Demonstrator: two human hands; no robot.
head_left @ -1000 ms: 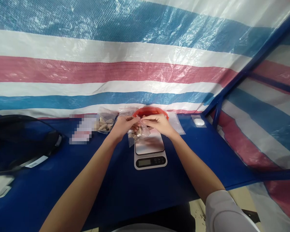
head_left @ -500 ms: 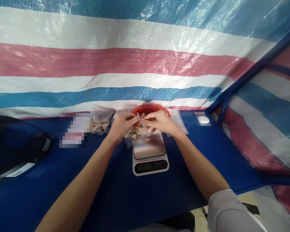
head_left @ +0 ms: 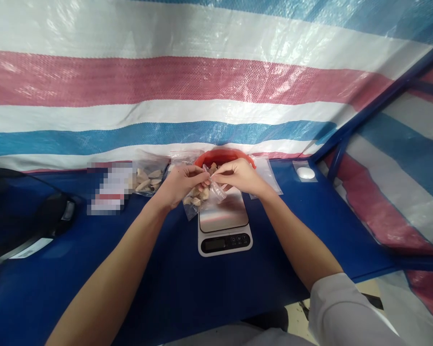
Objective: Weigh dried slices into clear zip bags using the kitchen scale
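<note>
Between my two hands is a clear plastic bag (head_left: pixel 217 191), hanging over the kitchen scale (head_left: pixel 223 216). My left hand (head_left: pixel 183 184) pinches its left edge with thumb and fingers. On the other side my right hand (head_left: pixel 239 175) pinches the same bag near the top. Whatever the bag holds, if anything, I cannot make out. Under my left hand lies another clear bag with pale, chunky pieces (head_left: pixel 197 197), touching the scale's left side. Behind my hands stands a red basin (head_left: pixel 222 154) with brownish pieces in it, partly hidden by my fingers.
Left of my hands sits a bag of beige pieces (head_left: pixel 148 181), beside a blurred-out packet (head_left: pixel 110 190). Flat clear bags (head_left: pixel 267 175) lie right of the basin. A white oval item in a small bag (head_left: pixel 305 173) is farther right. A black object (head_left: pixel 29 216) occupies the left edge.
The bag between my hands has turned and looks narrower, now hanging slanted downward. Both hands keep their pinch. The view has shifted slightly.
</note>
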